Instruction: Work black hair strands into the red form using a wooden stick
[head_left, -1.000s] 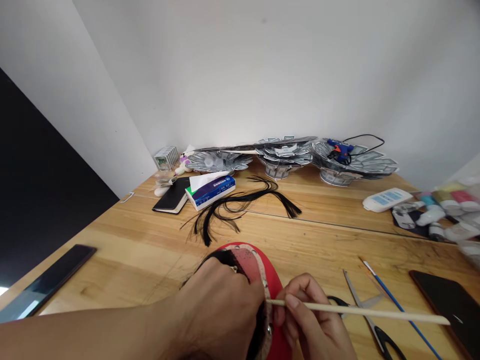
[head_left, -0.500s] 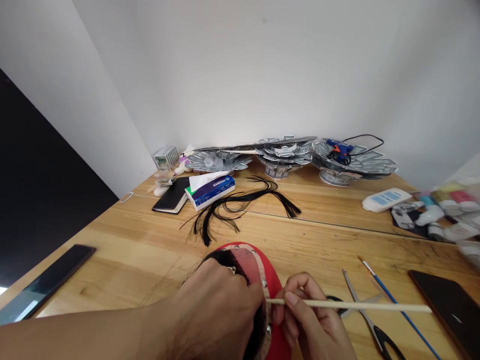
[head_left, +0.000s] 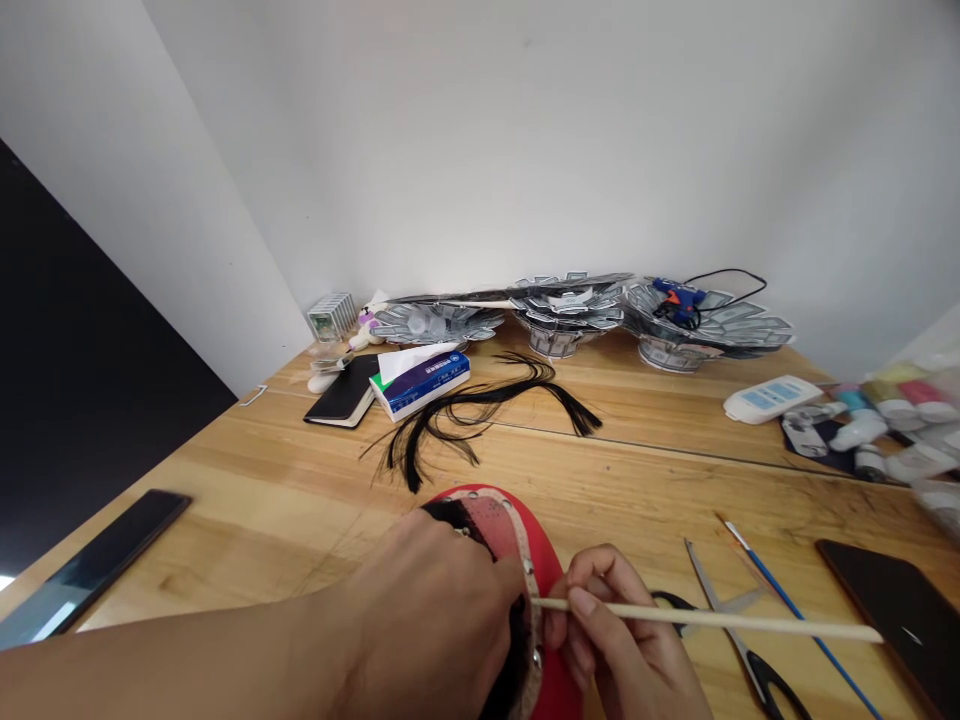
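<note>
R hand point(head_left: 622, 650) fingers point(head_left: 581, 602) are curled tight round a thin wooden stick point(head_left: 712, 620), pinching it near its left tip; that tip sits at the studded pale band point(head_left: 529, 600) of a red piece point(head_left: 551, 575) w/ black hair on it; the stick runs off to the right, nearly level, above the table. L hand point(head_left: 435, 630) lies knuckles-up over the left part of the red piece, fingers bent down and together, pressing on the black hair and the band edge; the fingertips are hidden under the hand, so can't tell exactly what they pinch. The red piece lies at the near edge of the wooden table point(head_left: 262, 500), centre, between the 2 hands.

Just right of the R hand: 1 pair of scissors point(head_left: 739, 640), blades apart, lying under the stick; next right, 1 blue-handled paintbrush point(head_left: 795, 610); near right corner, 1 dark phone point(head_left: 900, 620). Near left edge: 1 dark flat slab point(head_left: 97, 565). Mid table: 1 loose bundle of black hair point(head_left: 480, 405); left of it, 1 blue tissue pack point(head_left: 421, 382) and 1 black notebook point(head_left: 346, 392), touching. Far, by the wall: 3 fanned paper-note bowls point(head_left: 570, 320); 1 blue glue gun point(head_left: 679, 298) lies in the right-hand one. Right side: 1 white bottle point(head_left: 772, 398) on its side; beyond it, a blurred cluster of small paint bottles point(head_left: 892, 420), no. unclear.
</note>
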